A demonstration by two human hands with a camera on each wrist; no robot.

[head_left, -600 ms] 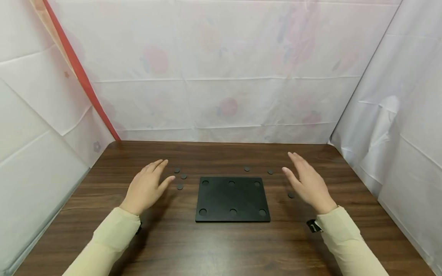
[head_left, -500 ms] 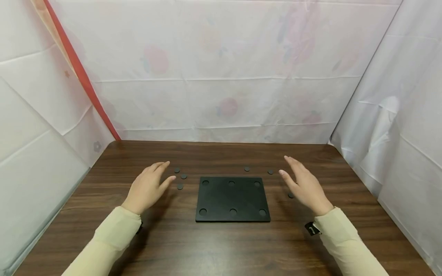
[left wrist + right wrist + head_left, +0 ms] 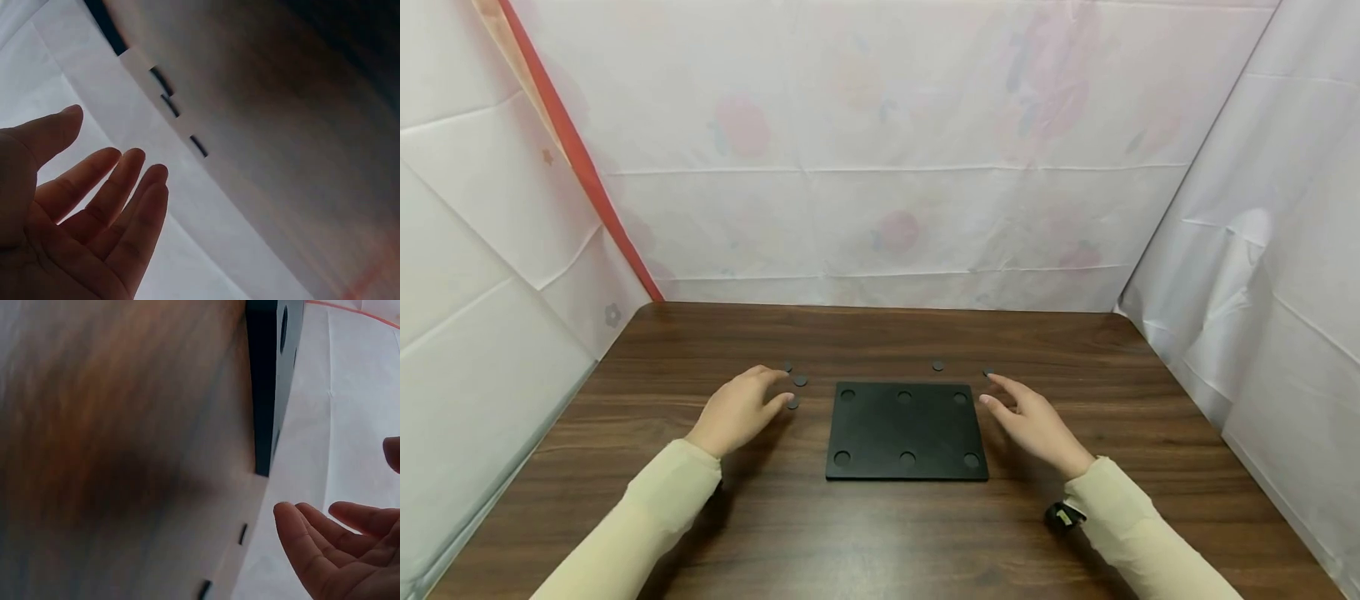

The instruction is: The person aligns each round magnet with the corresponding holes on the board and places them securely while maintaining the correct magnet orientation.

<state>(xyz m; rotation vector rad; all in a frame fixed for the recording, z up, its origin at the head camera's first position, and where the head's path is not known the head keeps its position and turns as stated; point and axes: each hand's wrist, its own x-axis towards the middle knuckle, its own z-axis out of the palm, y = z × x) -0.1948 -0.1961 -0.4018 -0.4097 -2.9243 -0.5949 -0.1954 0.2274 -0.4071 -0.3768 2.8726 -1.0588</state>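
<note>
A flat black board (image 3: 906, 429) with several round recesses lies mid-table in the head view. Left of it are three small dark discs, a far one (image 3: 787, 367), a middle one (image 3: 801, 381) and a near one (image 3: 793, 403). My left hand (image 3: 737, 412) hovers beside them, fingers relaxed and holding nothing; the left wrist view shows its bare palm (image 3: 81, 244). Beyond the board's right part lie a disc (image 3: 937, 366) and another disc (image 3: 988, 372), the latter right at my right index fingertip. My right hand (image 3: 1036, 429) has loosely bent, parted fingers with nothing between them.
The brown wooden table (image 3: 880, 533) reaches back to a pale patterned curtain (image 3: 880, 150). White sheets hang at the left (image 3: 467, 250) and right (image 3: 1292, 292). A dark strap (image 3: 1063, 517) sits at the right sleeve cuff.
Both hands have moved inward and nearer the discs. The right hand has come left to the board's right edge and now hides a disc that lay by its thumb side.
</note>
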